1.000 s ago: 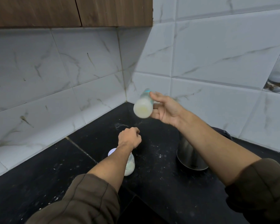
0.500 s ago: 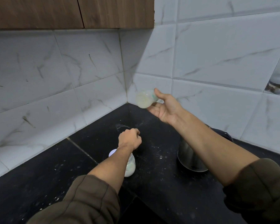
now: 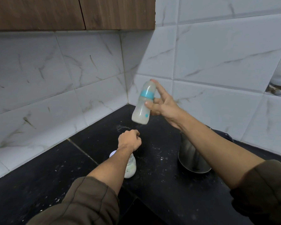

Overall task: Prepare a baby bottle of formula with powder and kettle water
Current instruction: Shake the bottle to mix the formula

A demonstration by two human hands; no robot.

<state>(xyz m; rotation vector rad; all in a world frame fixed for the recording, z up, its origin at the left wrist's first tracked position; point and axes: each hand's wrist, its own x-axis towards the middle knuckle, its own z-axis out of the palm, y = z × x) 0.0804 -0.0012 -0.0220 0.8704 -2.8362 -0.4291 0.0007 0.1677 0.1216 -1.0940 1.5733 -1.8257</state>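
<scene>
My right hand [image 3: 161, 104] holds a baby bottle [image 3: 143, 103] up in the air near the tiled corner. The bottle has a teal collar and a clear cap, is nearly upright with its cap end tilted up and right, and holds pale milky liquid. My index finger rests on the cap top. My left hand [image 3: 129, 141] is a closed fist just above the black counter [image 3: 161, 184], holding nothing I can see. Beneath my left forearm stands a small clear jar [image 3: 131, 168] of whitish powder, partly hidden.
A steel kettle [image 3: 192, 159] stands on the counter under my right forearm, its top hidden. White powder specks lie scattered on the counter. Marble-look tiled walls meet in a corner behind, and a wooden cabinet [image 3: 71, 13] hangs above.
The right hand has swung the bottle: base toward me, then lying sideways higher up, now nearly upright with the cap on top. The left fist has stayed put.
</scene>
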